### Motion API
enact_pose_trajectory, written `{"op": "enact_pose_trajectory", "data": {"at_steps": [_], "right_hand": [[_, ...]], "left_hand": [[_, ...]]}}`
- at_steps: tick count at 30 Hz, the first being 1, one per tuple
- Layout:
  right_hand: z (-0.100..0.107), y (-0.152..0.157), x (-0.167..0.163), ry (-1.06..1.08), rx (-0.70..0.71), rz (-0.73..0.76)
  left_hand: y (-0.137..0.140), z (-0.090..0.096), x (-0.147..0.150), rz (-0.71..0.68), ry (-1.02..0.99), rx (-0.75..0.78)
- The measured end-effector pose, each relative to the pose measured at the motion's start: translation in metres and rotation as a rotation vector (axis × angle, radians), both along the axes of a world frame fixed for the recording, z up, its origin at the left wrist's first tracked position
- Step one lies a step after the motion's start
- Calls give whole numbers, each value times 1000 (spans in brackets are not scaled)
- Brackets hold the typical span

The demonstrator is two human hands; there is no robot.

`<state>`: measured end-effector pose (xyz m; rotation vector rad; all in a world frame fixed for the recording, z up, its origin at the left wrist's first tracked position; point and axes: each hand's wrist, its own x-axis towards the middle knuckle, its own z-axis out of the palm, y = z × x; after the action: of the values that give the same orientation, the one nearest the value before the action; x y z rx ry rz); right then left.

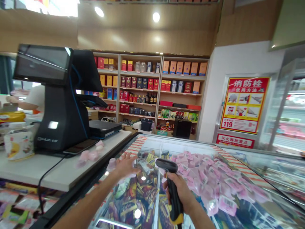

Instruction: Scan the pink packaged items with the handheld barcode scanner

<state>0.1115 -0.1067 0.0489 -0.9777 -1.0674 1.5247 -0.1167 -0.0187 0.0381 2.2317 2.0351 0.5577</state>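
Observation:
My right hand point(182, 190) is wrapped round a black and yellow barcode scanner point(174, 194), its head tilted toward the left over the chest freezer point(157, 194). My left hand point(126, 164) reaches out over the freezer's left side, fingers stretched and apart. Beside its fingertips sits a small pink cup-shaped pack point(111, 164). Something pale shows under the left palm, too blurred to name. To the right of the scanner, many pink packs with barcode labels point(214, 178) lie heaped on the freezer's glass top.
On the white counter point(54, 175) at left stand a black checkout terminal point(62, 121) and a few pink packs point(89, 155). Wrapped ice creams point(135, 203) show through the glass. Shelves of boxed goods point(139, 82) line the back. Another person's arm point(28, 103) appears at far left.

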Motion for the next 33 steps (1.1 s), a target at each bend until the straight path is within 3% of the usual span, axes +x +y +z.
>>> {"op": "enact_pose_trajectory", "data": {"at_steps": [4, 9, 16, 20, 24, 33], "right_hand": [[4, -8, -1, -21, 16, -5], [9, -13, 1, -15, 43, 6], [18, -22, 0, -10, 46, 2], [18, -31, -1, -12, 50, 13], [13, -37, 3, 7, 36, 25], [10, -34, 9, 42, 23, 41]], "left_hand": [[-24, 0, 4, -140, -6, 38], [-29, 0, 4, -119, -181, -29], [-15, 17, 42, 58, -810, -204], [-13, 20, 68, 58, -1188, -336], [-12, 18, 82, 68, -1442, -394], [-3, 11, 85, 158, -1603, -434]]}}
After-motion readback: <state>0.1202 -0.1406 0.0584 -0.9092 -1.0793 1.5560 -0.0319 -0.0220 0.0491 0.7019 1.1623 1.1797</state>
